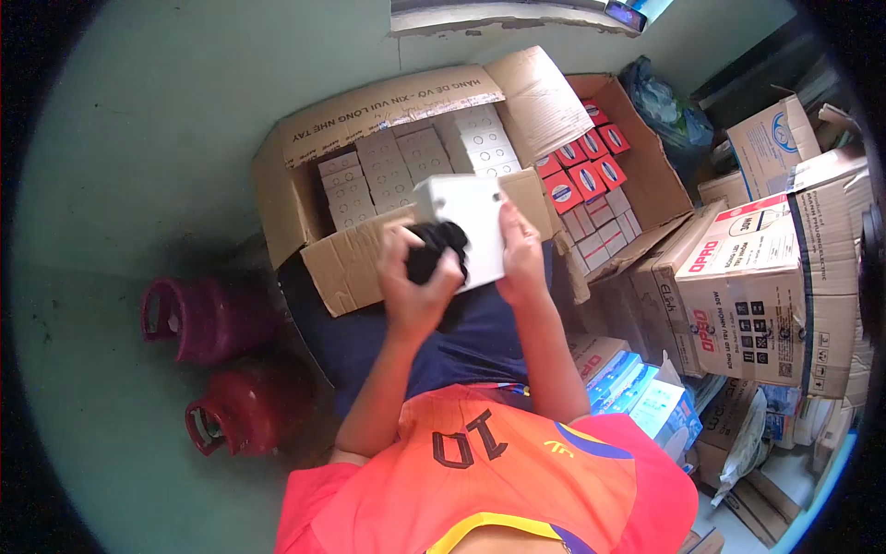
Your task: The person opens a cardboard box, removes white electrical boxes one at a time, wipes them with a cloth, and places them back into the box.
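Note:
My left hand [422, 282] has its fingers curled round a soft-looking black item [441, 247], perhaps a bundled cable; I cannot make out its kind. It is pressed against the side of a white box [482, 229] with dark spots near its upper corners. Along that box's right edge, my right hand [521, 251] grips it, thumb on the face. Both hands are above my lap, in front of an open cardboard carton [346, 272]. Rows of small white boxes [426, 155] with printed circles stand inside the carton.
Right of the carton, another open carton [660, 175] holds red boxes [587, 180] and pale small boxes [604, 231]. Stacked printed cartons [738, 286] rise at the right. A purple gas cylinder [208, 319] and a red one [249, 406] stand at the left. Blue packages [637, 388] lie near my right elbow.

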`<state>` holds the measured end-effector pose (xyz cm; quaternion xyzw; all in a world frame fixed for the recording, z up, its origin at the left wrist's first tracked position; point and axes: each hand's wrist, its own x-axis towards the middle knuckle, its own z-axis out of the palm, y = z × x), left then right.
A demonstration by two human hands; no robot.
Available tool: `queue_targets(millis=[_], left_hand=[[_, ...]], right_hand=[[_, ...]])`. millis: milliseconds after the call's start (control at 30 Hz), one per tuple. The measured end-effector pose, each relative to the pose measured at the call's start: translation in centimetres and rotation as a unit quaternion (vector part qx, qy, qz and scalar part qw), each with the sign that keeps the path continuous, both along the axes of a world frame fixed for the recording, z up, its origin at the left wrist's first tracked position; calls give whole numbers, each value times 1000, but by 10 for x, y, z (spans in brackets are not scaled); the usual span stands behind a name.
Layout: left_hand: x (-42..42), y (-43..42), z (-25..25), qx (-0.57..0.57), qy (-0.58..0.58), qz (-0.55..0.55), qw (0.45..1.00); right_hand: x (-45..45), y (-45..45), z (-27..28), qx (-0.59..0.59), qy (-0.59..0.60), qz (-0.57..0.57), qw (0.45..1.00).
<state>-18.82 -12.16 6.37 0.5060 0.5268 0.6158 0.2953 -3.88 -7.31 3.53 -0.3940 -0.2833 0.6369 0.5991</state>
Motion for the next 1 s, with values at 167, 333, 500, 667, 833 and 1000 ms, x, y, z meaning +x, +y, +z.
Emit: queue_targets(millis=[167,333,500,667,833,1000], left_hand=[[4,-12,-21,-9,-21,-55,998],[9,-4,-25,-47,-30,-84,995],[6,7,2,-132,-122,-84,980],[-28,12,1,-134,-3,-218,967],[-19,18,0,-109,-127,-142,976],[-15,34,17,-47,-178,42,982]], right_hand=[[16,13,-22,-32,113,-62,991],[-5,-8,-29,-42,127,-64,989],[-26,-36,-22,-10,109,-83,991],[29,-19,-30,89,-124,9,988],[42,-13,-4,112,-153,62,980],[29,-24,-21,74,-150,71,983]])
